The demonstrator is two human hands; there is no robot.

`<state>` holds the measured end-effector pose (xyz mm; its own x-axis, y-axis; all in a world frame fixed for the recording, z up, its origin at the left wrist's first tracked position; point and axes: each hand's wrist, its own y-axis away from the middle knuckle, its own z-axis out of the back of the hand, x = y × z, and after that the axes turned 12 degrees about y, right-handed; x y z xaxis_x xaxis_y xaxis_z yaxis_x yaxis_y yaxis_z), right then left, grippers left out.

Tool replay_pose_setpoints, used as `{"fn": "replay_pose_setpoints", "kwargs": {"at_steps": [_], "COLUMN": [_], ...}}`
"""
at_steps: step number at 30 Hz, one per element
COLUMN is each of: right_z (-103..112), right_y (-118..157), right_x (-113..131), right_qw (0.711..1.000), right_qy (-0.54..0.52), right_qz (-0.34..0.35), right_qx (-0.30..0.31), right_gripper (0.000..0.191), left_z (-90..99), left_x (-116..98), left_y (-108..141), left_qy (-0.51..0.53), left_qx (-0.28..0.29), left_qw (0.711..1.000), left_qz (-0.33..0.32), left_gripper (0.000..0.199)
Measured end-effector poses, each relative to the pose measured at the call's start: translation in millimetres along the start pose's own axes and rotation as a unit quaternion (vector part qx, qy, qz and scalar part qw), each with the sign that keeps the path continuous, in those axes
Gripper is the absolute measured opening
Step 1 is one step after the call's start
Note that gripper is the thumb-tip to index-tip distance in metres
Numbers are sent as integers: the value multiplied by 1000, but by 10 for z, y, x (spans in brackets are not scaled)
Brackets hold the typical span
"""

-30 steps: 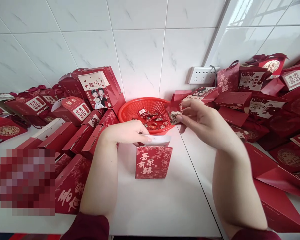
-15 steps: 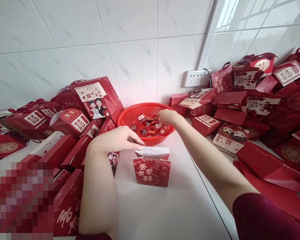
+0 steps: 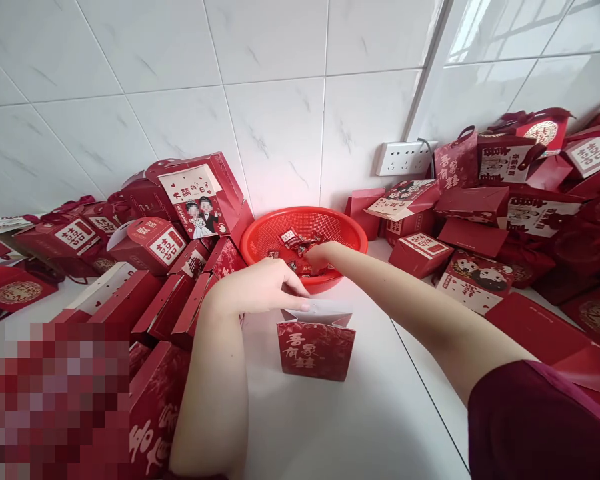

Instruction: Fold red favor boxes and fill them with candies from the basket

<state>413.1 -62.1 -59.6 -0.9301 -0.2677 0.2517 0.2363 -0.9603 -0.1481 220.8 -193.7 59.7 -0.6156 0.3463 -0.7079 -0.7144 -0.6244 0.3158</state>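
Note:
A red gift box (image 3: 317,351) with white lettering stands upright on the white tabletop, its top unfolded. My left hand (image 3: 267,287) is at its raised back flap, thumb and fingers closed on the flap's edge. Behind it sits a red plastic basket (image 3: 260,227) with small wrapped candies (image 3: 290,239) at its bottom. My right hand (image 3: 324,255) reaches down into this basket among the candies. Its fingertips are hidden, so whether it holds any candy cannot be seen.
Red gift boxes (image 3: 163,247) crowd the left side, and more boxes (image 3: 420,253) are heaped on the right. A power strip (image 3: 405,159) is fixed to the tiled wall behind. A seam runs along the tabletop right of the standing box.
My right hand has moved from the basket's right back part down and toward its front, in among the candies. My left hand stays at the box flap. The view has shifted slightly.

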Motion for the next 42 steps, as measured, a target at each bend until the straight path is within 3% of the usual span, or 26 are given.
{"fn": "replay_pose_setpoints", "kwargs": {"at_steps": [3, 6, 9, 11, 12, 14, 17, 20, 22, 25, 27, 30, 32, 37, 42], "right_z": [61, 204, 418, 585, 671, 848, 1108, 1319, 1407, 1462, 1461, 1437, 1420, 1393, 1378], "right_y": [10, 113, 346, 580, 716, 1008, 1434, 1768, 1917, 2025, 2034, 1997, 1968, 1947, 1946], "right_x": [3, 69, 160, 205, 220, 242, 276, 315, 331, 341, 346, 348, 339, 308, 309], "right_qw": [995, 995, 999, 993, 986, 943, 916, 919, 927, 910, 922, 968, 979, 980, 990], "right_qy": [32, 25, -3, -35, -58, -178, -250, -250, -268, -291, -234, -115, -94, -98, -13], "right_qz": [11, 41, 51, 44, 40, 60, 127, 179, 226, 278, 267, 202, 170, 156, 126], "right_qx": [95, 87, -13, -101, -149, -274, -286, -245, -129, 98, 153, 95, 61, 78, 57], "right_gripper": [22, 12, 6, 13, 16, 15, 13, 8, 7, 4, 4, 5, 10, 11, 6], "left_z": [-17, -6, 4, -2, -9, -30, -66, -97, -107, -108, -108, -124, -145, -204, -245], "left_x": [-6, 19, 31, 18, 7, -15, -31, -23, -18, -19, -27, -57, -87, -136, -108], "left_y": [-31, -32, -15, -13, -19, -46, -105, -144, -150, -156, -173, -210, -226, -244, -311], "left_qy": [-19, -34, -31, -30, -35, -50, -36, -5, 0, 1, -6, -33, -52, -75, -68], "left_qx": [4, -23, -76, -90, -84, -57, -26, -4, 7, 4, -7, -40, -52, 10, 68], "left_qw": [1000, 999, 996, 995, 995, 997, 999, 1000, 1000, 1000, 1000, 998, 995, 994, 995], "left_qz": [-19, -20, -32, -43, -43, -27, 1, 9, 7, 0, 7, 41, 68, 79, 32], "left_gripper": [26, 31, 35, 37, 37, 33, 20, 48, 53, 52, 46, 40, 41, 73, 83]}}
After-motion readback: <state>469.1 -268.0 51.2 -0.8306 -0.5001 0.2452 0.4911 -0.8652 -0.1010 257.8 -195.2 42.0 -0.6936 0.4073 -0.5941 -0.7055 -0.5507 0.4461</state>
